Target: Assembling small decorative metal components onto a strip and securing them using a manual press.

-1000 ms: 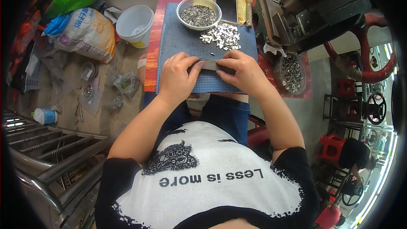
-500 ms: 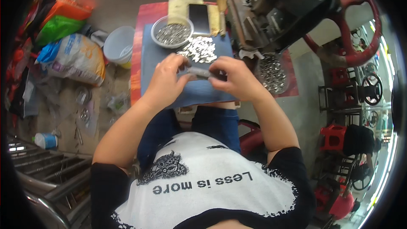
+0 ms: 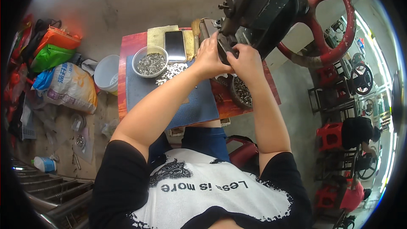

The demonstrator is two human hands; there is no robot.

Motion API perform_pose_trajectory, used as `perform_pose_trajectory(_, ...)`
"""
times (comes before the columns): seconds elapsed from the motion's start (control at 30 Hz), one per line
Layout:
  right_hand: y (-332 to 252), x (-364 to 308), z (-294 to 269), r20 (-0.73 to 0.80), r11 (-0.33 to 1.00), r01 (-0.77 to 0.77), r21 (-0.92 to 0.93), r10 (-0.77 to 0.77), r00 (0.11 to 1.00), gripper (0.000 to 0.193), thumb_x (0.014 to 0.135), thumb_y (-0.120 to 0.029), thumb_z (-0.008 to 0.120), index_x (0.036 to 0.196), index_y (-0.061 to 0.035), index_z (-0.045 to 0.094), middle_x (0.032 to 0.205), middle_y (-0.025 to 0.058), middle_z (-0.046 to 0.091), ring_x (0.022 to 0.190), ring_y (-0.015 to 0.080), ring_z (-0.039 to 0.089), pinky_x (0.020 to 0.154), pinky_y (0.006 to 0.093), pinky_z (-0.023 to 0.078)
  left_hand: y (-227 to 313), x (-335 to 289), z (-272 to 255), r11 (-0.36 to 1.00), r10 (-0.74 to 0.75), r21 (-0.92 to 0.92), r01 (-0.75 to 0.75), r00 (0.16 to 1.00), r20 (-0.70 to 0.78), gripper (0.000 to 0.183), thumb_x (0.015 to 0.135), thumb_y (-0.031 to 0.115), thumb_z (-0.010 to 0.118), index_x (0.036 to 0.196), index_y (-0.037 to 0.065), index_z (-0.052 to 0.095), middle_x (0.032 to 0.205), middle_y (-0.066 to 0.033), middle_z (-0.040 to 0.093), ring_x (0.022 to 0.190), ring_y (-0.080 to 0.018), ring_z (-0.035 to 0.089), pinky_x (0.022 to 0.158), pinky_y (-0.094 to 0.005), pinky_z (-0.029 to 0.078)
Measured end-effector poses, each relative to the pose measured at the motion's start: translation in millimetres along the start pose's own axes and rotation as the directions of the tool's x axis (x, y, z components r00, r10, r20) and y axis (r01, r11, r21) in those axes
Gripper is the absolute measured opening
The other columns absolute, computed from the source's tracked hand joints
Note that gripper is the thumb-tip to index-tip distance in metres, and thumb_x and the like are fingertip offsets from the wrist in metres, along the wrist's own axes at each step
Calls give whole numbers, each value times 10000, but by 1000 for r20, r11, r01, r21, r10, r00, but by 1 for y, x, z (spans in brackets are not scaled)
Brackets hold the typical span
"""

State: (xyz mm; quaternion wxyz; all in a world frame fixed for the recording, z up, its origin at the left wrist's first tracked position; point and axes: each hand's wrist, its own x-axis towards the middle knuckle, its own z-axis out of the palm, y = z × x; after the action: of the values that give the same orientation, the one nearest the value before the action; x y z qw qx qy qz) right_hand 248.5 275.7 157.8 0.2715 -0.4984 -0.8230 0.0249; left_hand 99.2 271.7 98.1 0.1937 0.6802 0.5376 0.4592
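Both hands are at the dark hand press (image 3: 260, 8) on the right of the table. My left hand (image 3: 208, 61) reaches under its ram, fingers lying along the press's left side, thumb pointing toward the other hand. Close beside it, my right hand (image 3: 246, 62) has its fingers curled in. Between them shows a dark piece that I cannot make out, partly hidden by the fingers and the press. Left of my forearm, a clear round tub (image 3: 150, 73) is filled with small metal parts, and a spread of small shiny metal pieces (image 3: 171, 71) lies on the blue mat (image 3: 190, 101).
A tub of metal parts (image 3: 241, 92) stands below my right wrist. A phone (image 3: 175, 44) lies on a yellow cloth (image 3: 156, 37) near a brush (image 3: 196, 27). The red handwheel (image 3: 314, 27) juts out right. A white bucket (image 3: 106, 74) stands left of the table.
Both hands have moved from above the mat, where they held a small grey bar-like piece, rightward and away from me to the press. The view has shifted too.
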Motion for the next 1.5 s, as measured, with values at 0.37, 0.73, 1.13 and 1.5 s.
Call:
perform_pose_trajectory(0.37,50,20,17,6,989,-63,131,63,998,300,932,-247,549,877,11,693,948,266,675,923,435,642,837,496,501,-1,-3,6,990,94,121,-79,988,-121,1299,541,515,901,1489,-68,230,1336,-249,487,1294,-392,452,1115,-458,332)
perform_pose_trajectory(0.73,73,-2,-73,-903,990,-106,-94,-40,428,554,874,-383,744,1151,48,533,1193,224,545,1077,361,546,939,490,438,16,-4,-4,997,-26,69,30,998,-63,1389,539,474,925,1528,-50,104,1412,-267,395,1347,-414,378,1156,-456,282)
perform_pose_trajectory(1.13,170,14,-184,-788,972,-50,230,216,577,475,792,-97,685,1137,101,424,888,186,640,574,243,686,524,345,567,-11,25,-1,996,11,85,-8,999,-37,1471,507,509,923,1539,-65,46,1496,-276,344,1464,-375,250,1205,-571,43)
perform_pose_trajectory(1.5,164,58,-256,-634,923,-110,368,336,697,163,833,-95,746,914,-14,630,731,44,635,549,132,585,499,270,472,-26,66,-8,998,-61,19,58,988,143,1485,500,526,922,1543,-68,47,1516,-288,372,1452,-356,330,1222,-508,77)
